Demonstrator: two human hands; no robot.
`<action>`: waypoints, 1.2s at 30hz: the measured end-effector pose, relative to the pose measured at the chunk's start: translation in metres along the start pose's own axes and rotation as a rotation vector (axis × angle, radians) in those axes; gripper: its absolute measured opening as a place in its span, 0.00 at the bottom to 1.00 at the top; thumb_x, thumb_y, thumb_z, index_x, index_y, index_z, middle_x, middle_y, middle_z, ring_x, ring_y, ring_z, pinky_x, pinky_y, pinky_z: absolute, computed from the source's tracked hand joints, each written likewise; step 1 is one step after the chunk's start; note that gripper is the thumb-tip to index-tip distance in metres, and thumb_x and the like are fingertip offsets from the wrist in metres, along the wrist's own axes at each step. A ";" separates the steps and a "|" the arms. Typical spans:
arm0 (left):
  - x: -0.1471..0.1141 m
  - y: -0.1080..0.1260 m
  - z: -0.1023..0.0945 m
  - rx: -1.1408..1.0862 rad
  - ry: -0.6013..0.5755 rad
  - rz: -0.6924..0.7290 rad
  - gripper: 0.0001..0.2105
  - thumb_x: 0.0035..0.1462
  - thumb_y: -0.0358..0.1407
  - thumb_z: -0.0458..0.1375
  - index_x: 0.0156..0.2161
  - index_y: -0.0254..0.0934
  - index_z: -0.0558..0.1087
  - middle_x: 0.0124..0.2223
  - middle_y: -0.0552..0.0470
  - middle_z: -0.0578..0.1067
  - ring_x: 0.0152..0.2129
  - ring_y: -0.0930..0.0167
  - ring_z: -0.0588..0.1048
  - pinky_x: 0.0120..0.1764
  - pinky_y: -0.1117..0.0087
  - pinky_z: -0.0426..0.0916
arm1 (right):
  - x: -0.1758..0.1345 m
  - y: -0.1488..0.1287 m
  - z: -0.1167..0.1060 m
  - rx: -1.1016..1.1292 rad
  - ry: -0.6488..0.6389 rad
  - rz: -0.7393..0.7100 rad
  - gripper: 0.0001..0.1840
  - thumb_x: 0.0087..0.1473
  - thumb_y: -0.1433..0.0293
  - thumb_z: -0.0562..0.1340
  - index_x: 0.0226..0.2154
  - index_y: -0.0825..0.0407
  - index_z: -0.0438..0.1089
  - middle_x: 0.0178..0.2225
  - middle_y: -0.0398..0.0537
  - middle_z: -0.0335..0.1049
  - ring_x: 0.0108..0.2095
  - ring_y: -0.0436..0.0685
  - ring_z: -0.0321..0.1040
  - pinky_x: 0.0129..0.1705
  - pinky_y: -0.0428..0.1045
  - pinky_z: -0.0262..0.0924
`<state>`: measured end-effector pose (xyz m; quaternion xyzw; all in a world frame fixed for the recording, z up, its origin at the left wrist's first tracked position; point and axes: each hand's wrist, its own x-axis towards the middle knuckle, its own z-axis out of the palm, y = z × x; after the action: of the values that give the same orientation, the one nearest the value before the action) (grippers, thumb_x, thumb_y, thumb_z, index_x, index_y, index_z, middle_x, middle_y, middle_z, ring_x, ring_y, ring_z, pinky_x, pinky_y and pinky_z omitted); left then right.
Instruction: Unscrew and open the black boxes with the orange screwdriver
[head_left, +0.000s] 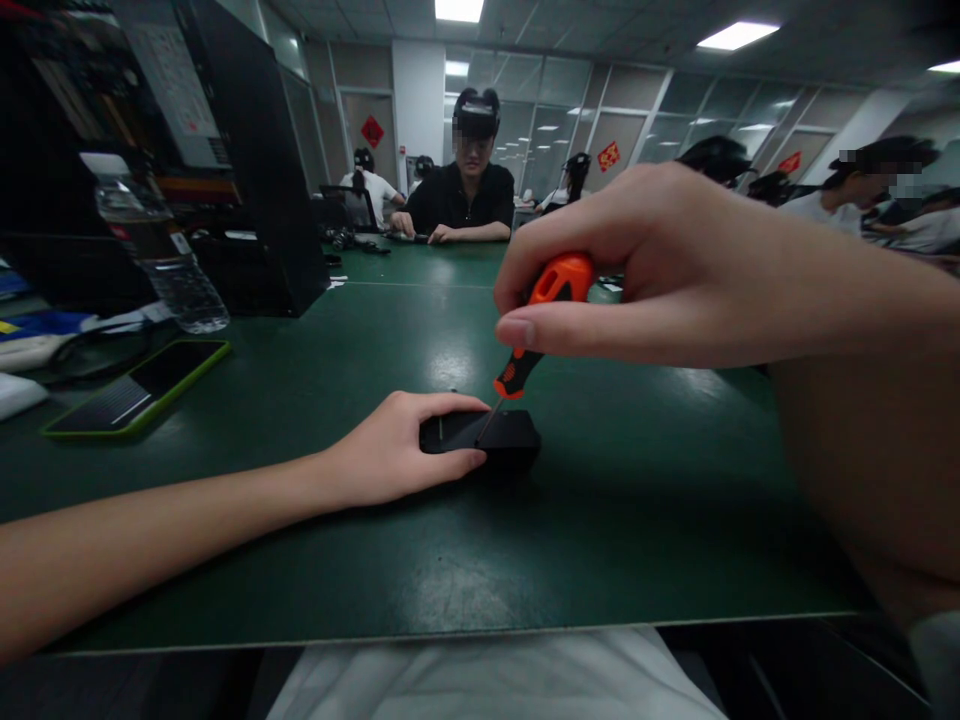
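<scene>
A person at a green worktop (615, 520) presses the left hand (397, 450) over the near end of a small black box (495, 440), fingers curled over its top and thumb along its side, pinning it flat to the surface. The right hand (645, 265) hangs above and to the right of the box, its fingers and thumb closed around the orange handle of a screwdriver (536, 325). The tool slants down and to the left, and its thin shaft meets the top of the box just beside the left fingertips. The box sits near the middle of the worktop, with bare green surface all round it. Well to the left of the box lies a phone (139, 388) in a green case, face up, and beyond that a clear water bottle (161, 250) stands before a black panel (259, 150). Far behind the box, across the worktop, another person (465, 195) in a dark shirt sits with both forearms resting on the surface, and more people sit at the right edge of the room.
</scene>
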<state>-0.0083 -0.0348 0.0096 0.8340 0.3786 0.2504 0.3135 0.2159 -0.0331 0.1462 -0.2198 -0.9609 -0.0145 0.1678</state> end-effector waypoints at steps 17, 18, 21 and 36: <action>0.000 0.001 0.000 0.037 0.004 0.012 0.20 0.58 0.42 0.63 0.54 0.39 0.75 0.48 0.51 0.81 0.43 0.64 0.78 0.46 0.68 0.70 | -0.007 0.001 -0.004 -0.009 -0.035 -0.153 0.05 0.59 0.66 0.62 0.38 0.43 0.74 0.36 0.38 0.76 0.33 0.48 0.73 0.31 0.44 0.67; 0.000 0.001 0.000 0.037 0.007 0.017 0.20 0.58 0.42 0.62 0.54 0.39 0.75 0.48 0.51 0.81 0.43 0.64 0.78 0.46 0.68 0.69 | -0.008 0.001 -0.005 -0.012 -0.058 -0.178 0.06 0.59 0.66 0.61 0.40 0.43 0.73 0.38 0.37 0.77 0.35 0.48 0.73 0.33 0.43 0.68; 0.000 0.002 0.000 0.037 0.004 0.035 0.19 0.58 0.40 0.62 0.54 0.38 0.75 0.48 0.51 0.80 0.44 0.64 0.78 0.46 0.68 0.69 | -0.009 0.003 -0.006 -0.044 -0.074 -0.199 0.07 0.59 0.62 0.63 0.41 0.41 0.74 0.38 0.36 0.77 0.35 0.47 0.74 0.34 0.42 0.69; -0.002 0.002 0.000 0.079 0.011 0.027 0.20 0.58 0.39 0.62 0.54 0.38 0.75 0.50 0.49 0.80 0.43 0.64 0.77 0.45 0.68 0.70 | -0.010 0.034 -0.018 -0.218 -0.030 -0.113 0.14 0.60 0.55 0.61 0.39 0.45 0.76 0.34 0.39 0.77 0.30 0.48 0.72 0.28 0.45 0.65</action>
<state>-0.0086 -0.0375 0.0113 0.8493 0.3789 0.2441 0.2748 0.2447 -0.0081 0.1584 -0.1826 -0.9669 -0.1248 0.1276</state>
